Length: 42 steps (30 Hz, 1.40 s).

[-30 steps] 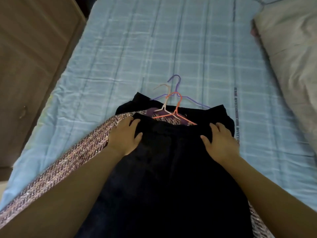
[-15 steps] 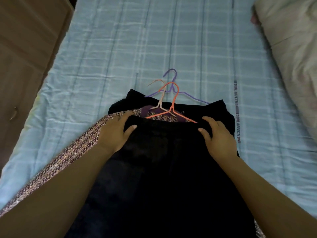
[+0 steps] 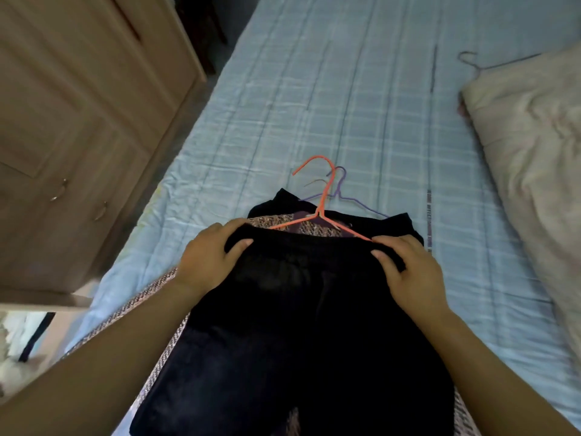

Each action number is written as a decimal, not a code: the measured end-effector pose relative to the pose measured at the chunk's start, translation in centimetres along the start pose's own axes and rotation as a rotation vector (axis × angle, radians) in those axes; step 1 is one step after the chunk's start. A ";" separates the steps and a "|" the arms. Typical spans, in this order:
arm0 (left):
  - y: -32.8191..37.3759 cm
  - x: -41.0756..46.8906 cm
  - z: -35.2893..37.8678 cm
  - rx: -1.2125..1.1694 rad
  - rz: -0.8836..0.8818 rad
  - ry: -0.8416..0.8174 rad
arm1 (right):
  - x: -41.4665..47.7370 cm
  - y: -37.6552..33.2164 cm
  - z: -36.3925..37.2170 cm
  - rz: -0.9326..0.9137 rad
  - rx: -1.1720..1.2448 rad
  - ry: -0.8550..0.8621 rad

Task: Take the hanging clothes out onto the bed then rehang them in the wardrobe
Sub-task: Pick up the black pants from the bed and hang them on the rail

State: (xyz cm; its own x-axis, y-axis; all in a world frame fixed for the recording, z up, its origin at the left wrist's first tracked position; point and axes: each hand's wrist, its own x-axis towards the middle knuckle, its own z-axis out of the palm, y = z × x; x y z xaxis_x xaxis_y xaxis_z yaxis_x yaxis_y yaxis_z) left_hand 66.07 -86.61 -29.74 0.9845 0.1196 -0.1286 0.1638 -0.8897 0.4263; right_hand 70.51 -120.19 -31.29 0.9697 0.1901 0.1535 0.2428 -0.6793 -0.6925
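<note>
Grip: left hand (image 3: 210, 259) and right hand (image 3: 408, 272) pinch top edge of black garment (image 3: 298, 341).
Handling: soft, limp, likely light.
Hold: orange hanger (image 3: 324, 196) hook, beyond the 2 grips.

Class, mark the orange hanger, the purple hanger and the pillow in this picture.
orange hanger (image 3: 325, 193), head view, on its neck.
purple hanger (image 3: 364, 206), head view, on its right arm.
pillow (image 3: 528, 136), head view, on its middle.

Only one cam here, strapped to my head, angled forward and down, pretty close over the bed (image 3: 345, 105); wardrobe (image 3: 78, 121) sits at 10 o'clock.
</note>
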 end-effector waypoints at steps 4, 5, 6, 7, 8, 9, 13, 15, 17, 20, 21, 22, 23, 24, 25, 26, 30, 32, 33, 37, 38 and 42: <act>0.6 -4.1 -3.6 -0.034 -0.001 0.061 | -1.9 -3.5 -2.6 -0.079 0.045 -0.015; 0.6 -5.3 -4.5 -0.042 -0.003 0.077 | -2.4 -4.5 -3.0 -0.092 0.059 -0.015; 0.4 -6.7 -5.4 -0.046 -0.011 0.091 | -3.1 -5.6 -3.2 -0.102 0.075 -0.017; 0.1 -8.1 -6.2 -0.051 -0.021 0.108 | -3.7 -6.6 -3.3 -0.112 0.092 -0.021; -0.4 -9.7 -7.1 -0.057 -0.040 0.121 | -4.2 -7.8 -3.3 -0.126 0.110 -0.026; -1.0 -11.4 -7.9 -0.062 -0.059 0.132 | -4.8 -9.0 -3.1 -0.143 0.129 -0.035; -4.0 -18.9 -11.4 -0.087 -0.159 0.200 | -7.2 -14.9 -1.5 -0.252 0.170 -0.106; -6.1 -23.4 -13.0 -0.103 -0.217 0.242 | -8.8 -18.4 -0.1 -0.320 0.186 -0.147; -8.6 -28.5 -14.1 -0.113 -0.285 0.265 | -10.8 -22.0 1.5 -0.390 0.207 -0.206; -12.1 -36.6 -14.9 -0.145 -0.402 0.365 | -14.4 -27.8 4.6 -0.495 0.201 -0.286; -13.1 -39.3 -15.0 -0.166 -0.447 0.404 | -15.7 -29.8 5.6 -0.537 0.202 -0.299; -14.0 -42.0 -15.3 -0.187 -0.488 0.441 | -17.0 -31.8 6.5 -0.577 0.205 -0.315; -15.0 -44.7 -15.6 -0.198 -0.513 0.476 | -18.3 -33.9 7.5 -0.611 0.207 -0.334; -16.1 -47.2 -16.1 -0.205 -0.533 0.507 | -19.6 -36.0 8.4 -0.640 0.206 -0.357; -17.2 -49.8 -16.7 -0.209 -0.555 0.543 | -20.9 -38.1 9.3 -0.669 0.205 -0.378; -18.4 -52.2 -17.4 -0.208 -0.578 0.580 | -22.2 -40.2 10.1 -0.697 0.214 -0.390; -23.1 -60.1 -21.4 -0.139 -0.624 0.763 | -26.6 -48.7 13.4 -0.782 0.305 -0.433; -25.0 -62.8 -24.0 -0.095 -0.634 0.826 | -28.0 -52.8 14.6 -0.828 0.331 -0.458; -25.9 -64.0 -25.1 -0.081 -0.640 0.855 | -28.4 -54.6 15.0 -0.850 0.350 -0.486; -28.6 -67.1 -30.4 0.017 -0.625 0.946 | -29.2 -60.4 16.9 -0.946 0.404 -0.590; -29.4 -67.7 -31.8 0.047 -0.624 0.966 | -29.4 -61.8 17.9 -0.967 0.424 -0.592; -33.5 -69.1 -37.4 0.139 -0.638 1.006 | -30.2 -67.6 21.9 -1.002 0.555 -0.571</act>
State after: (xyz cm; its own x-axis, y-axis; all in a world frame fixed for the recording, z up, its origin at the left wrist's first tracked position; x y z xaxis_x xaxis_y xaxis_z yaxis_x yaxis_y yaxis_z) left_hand -5.03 -48.60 -1.68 0.3465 0.7921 0.5025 0.6928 -0.5773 0.4323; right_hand 24.18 -64.51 -4.52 0.1873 0.8146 0.5489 0.6793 0.2963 -0.6714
